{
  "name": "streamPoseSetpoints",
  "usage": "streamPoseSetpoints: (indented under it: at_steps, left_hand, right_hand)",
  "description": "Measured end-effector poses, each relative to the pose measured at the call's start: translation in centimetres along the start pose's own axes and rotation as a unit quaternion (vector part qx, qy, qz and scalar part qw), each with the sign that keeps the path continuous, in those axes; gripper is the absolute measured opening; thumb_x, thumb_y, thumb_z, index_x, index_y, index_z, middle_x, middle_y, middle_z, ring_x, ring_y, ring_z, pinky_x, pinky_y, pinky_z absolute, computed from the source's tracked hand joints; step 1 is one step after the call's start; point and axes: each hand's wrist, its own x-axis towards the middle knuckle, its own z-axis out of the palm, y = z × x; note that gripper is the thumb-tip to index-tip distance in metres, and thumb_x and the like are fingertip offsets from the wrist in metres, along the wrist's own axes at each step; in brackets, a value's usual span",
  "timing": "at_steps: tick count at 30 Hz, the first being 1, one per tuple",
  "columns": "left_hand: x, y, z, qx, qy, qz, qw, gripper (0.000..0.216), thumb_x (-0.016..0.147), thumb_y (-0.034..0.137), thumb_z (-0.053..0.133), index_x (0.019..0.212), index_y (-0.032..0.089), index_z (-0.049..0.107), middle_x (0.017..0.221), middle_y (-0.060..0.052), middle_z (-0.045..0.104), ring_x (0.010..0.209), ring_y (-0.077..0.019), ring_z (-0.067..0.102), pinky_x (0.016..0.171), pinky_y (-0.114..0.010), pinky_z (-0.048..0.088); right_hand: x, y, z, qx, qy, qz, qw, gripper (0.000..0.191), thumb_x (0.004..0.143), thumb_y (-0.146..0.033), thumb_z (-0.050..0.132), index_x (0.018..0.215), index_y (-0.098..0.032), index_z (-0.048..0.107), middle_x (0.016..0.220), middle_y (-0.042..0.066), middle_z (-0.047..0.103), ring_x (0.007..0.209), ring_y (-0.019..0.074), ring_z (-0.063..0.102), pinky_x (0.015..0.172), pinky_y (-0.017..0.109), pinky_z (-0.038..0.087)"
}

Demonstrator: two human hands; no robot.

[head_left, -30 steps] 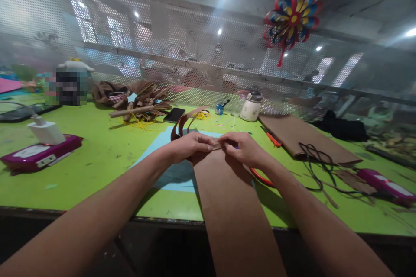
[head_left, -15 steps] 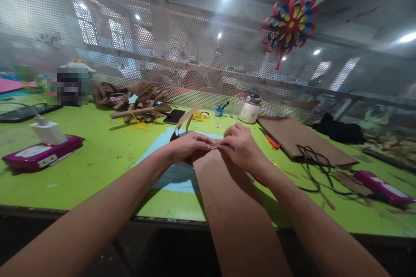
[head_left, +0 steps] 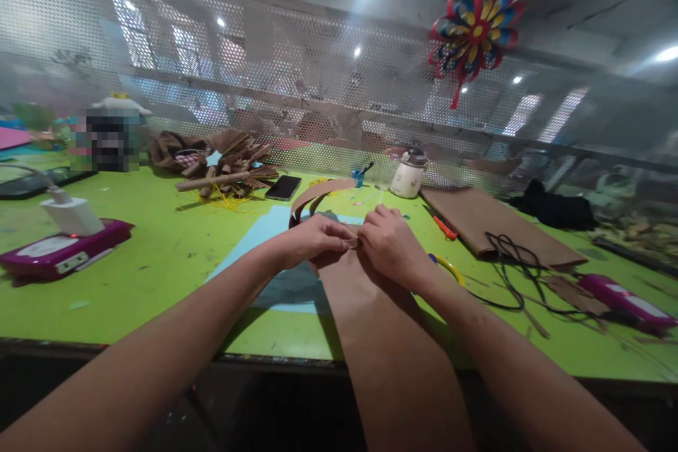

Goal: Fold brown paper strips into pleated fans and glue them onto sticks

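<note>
A long sheet of brown paper (head_left: 392,353) runs from the green table (head_left: 159,261) over its near edge toward me. My left hand (head_left: 315,239) and my right hand (head_left: 389,244) meet at the sheet's far end, both closed, pinching it. Cut brown strips (head_left: 318,196) curl up and back from behind my left hand. A light blue sheet (head_left: 275,254) lies under the work. A yellow-and-blue ring handle (head_left: 448,266), perhaps scissors, shows just right of my right wrist.
A black phone (head_left: 283,188), a pile of brown paper rolls (head_left: 227,166), a small blue pot (head_left: 358,177) and a white jar (head_left: 409,174) stand behind. Brown sheet (head_left: 492,222), black cord (head_left: 516,272) and a purple device (head_left: 625,296) lie right. Another purple device (head_left: 63,248) sits left. Perforated screen (head_left: 296,85) behind, a paper pinwheel (head_left: 475,30) hanging before it.
My right hand has closed in against my left at the paper's end. The brown strips have swung up and to the right. The red handle beneath my right wrist is gone; a yellow-and-blue ring shows there.
</note>
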Motion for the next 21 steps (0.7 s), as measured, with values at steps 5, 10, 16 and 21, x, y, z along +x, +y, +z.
streamPoseSetpoints:
  at_steps: [5, 10, 16, 21]
  left_hand:
    - [0.2, -0.5, -0.2, -0.048, 0.001, -0.048, 0.998, 0.027, 0.067, 0.025, 0.059, 0.091, 0.012, 0.066, 0.059, 0.001, 0.053, 0.047, -0.007, 0.038, 0.048, -0.021, 0.027]
    - [0.4, -0.5, -0.4, -0.048, 0.012, -0.055, 0.997, 0.028, 0.066, 0.025, 0.061, 0.091, 0.012, 0.065, 0.073, -0.003, 0.061, 0.058, -0.0103, 0.049, 0.055, -0.023, 0.034]
    - [0.3, -0.3, -0.4, -0.056, 0.016, -0.057, 0.997, 0.028, 0.068, 0.025, 0.06, 0.094, 0.015, 0.065, 0.077, -0.003, 0.062, 0.065, -0.0123, 0.052, 0.059, -0.023, 0.037]
    - [0.2, -0.5, -0.4, -0.055, 0.008, -0.049, 0.997, 0.028, 0.068, 0.028, 0.061, 0.092, 0.014, 0.066, 0.063, -0.002, 0.059, 0.057, -0.011, 0.049, 0.052, -0.022, 0.033]
  right_hand:
    - [0.0, 1.5, 0.1, 0.072, 0.055, 0.067, 0.994, 0.017, 0.082, -0.016, 0.046, 0.068, -0.014, 0.057, 0.075, 0.008, 0.056, 0.078, 0.019, 0.046, 0.07, 0.031, 0.035]
    - [-0.2, 4.0, 0.1, 0.114, 0.13, 0.14, 0.975, 0.016, 0.074, -0.008, 0.047, 0.084, -0.013, 0.059, 0.081, 0.009, 0.058, 0.082, 0.0211, 0.05, 0.074, 0.033, 0.039]
    - [-0.4, 3.6, -0.7, 0.204, 0.139, 0.14, 0.959, 0.015, 0.076, -0.012, 0.049, 0.081, -0.015, 0.062, 0.079, 0.006, 0.063, 0.076, 0.0172, 0.054, 0.073, 0.03, 0.041]
    - [-0.2, 1.0, -1.1, 0.159, 0.033, 0.061, 0.985, 0.013, 0.079, -0.024, 0.054, 0.077, -0.016, 0.064, 0.075, 0.006, 0.06, 0.075, 0.0176, 0.05, 0.068, 0.03, 0.035]
